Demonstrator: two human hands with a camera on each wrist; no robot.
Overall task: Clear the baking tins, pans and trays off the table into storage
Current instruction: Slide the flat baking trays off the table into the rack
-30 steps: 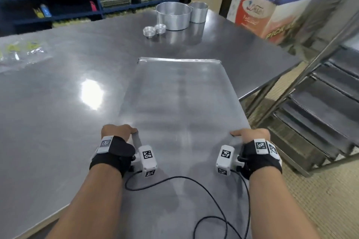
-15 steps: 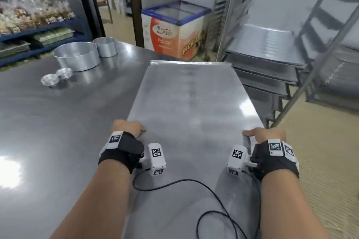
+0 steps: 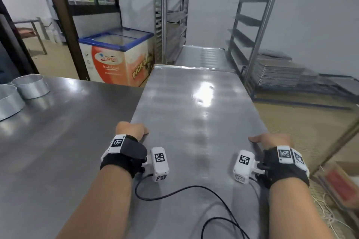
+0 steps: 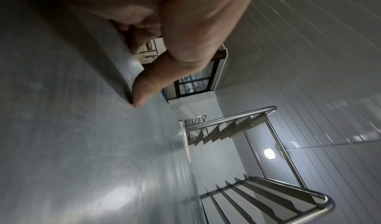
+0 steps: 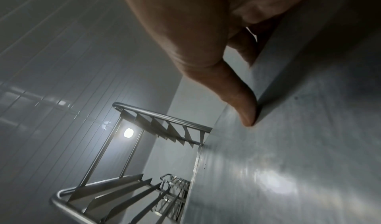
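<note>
Both hands hold one large flat metal tray [image 3: 194, 106] by its long side edges, the left hand [image 3: 131, 129] and the right hand [image 3: 272, 139] each pinching the rim with the thumb on top and the fingers curled beneath. The tray juts past the edge of the steel table [image 3: 58, 132], toward the racks [image 3: 250, 25]. Behind stands a chest freezer [image 3: 116, 58] lettered "PICK &…", with two round tins [image 3: 29, 85] on the table.

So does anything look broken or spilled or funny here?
Nothing looks broken or spilled. The big baking tray is flat and level, with the left hand and right hand holding its sides. Two round tins stand upright on the table.
</note>
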